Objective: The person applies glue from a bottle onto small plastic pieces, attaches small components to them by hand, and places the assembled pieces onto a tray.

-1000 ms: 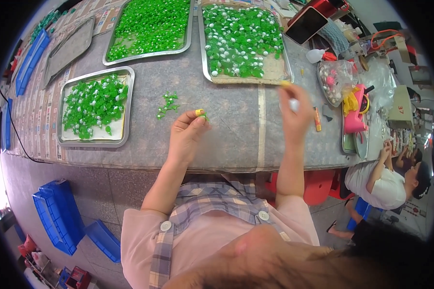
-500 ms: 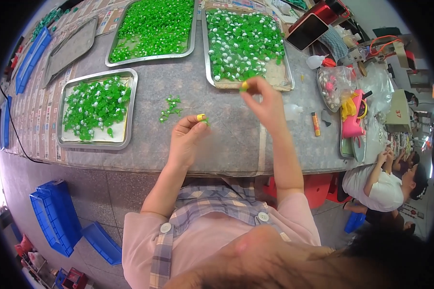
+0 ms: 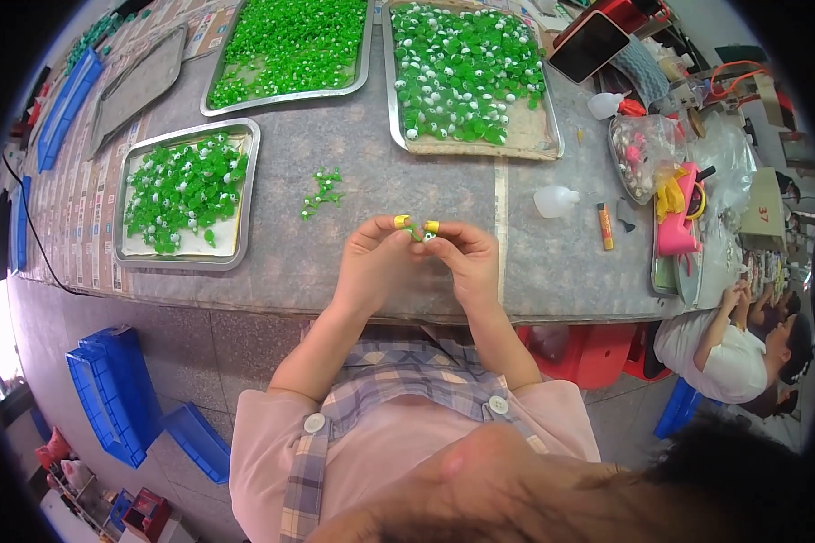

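Just above the table's near edge my two hands meet, fingertips close together. My left hand (image 3: 372, 255) pinches a small green plastic piece (image 3: 413, 234), mostly covered by the fingers. Pinched in my right hand (image 3: 466, 261) is a small green piece with a white-and-black eye (image 3: 429, 236). Whether the two pieces touch I cannot tell. Yellow tape wraps a finger on each hand. A little heap of green pieces (image 3: 322, 193) lies on the table to the left of my hands. Beyond my right hand stands a metal tray (image 3: 480, 152) of green pieces with white eyeballs.
A smaller tray (image 3: 251, 195) of eyed green pieces stands left, and a tray (image 3: 285, 101) of small green parts at the back. A white squeeze bottle (image 3: 556, 201), a glue stick (image 3: 605, 226) and a pink tape dispenser (image 3: 677, 222) lie right. A co-worker (image 3: 724, 348) sits farther right.
My right hand has come back from the front edge of the right-hand tray to my left hand, bringing an eyed green piece. My left hand has shifted slightly right.
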Demonstrator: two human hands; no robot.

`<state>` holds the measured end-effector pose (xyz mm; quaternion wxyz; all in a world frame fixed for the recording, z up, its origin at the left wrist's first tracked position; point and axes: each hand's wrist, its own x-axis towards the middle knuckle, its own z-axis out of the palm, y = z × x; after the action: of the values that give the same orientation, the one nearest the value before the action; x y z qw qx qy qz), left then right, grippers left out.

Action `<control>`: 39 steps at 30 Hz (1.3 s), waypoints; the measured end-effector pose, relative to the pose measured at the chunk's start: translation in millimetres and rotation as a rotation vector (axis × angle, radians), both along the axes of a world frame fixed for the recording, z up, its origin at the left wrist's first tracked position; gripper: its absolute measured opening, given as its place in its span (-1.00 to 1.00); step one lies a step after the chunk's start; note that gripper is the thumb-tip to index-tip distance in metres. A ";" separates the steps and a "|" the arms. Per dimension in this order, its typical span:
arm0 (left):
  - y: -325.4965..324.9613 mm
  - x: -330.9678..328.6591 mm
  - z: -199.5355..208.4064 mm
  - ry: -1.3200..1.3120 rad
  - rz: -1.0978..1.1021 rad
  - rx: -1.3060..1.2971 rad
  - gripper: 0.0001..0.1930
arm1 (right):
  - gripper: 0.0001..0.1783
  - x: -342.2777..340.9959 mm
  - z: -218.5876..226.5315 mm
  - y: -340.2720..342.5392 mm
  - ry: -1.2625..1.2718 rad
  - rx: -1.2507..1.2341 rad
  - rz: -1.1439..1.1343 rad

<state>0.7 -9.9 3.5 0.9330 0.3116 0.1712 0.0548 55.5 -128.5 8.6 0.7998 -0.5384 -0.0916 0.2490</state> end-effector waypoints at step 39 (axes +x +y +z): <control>-1.6 -6.7 -7.8 -0.048 0.091 0.462 -0.90 | -0.84 -5.9 11.4 -1.7 -0.279 -0.265 -0.054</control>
<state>-6.0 -11.5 -4.3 0.8374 0.5074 0.1456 0.1419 49.6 -130.2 20.1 0.7079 -0.6705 -0.1535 0.1603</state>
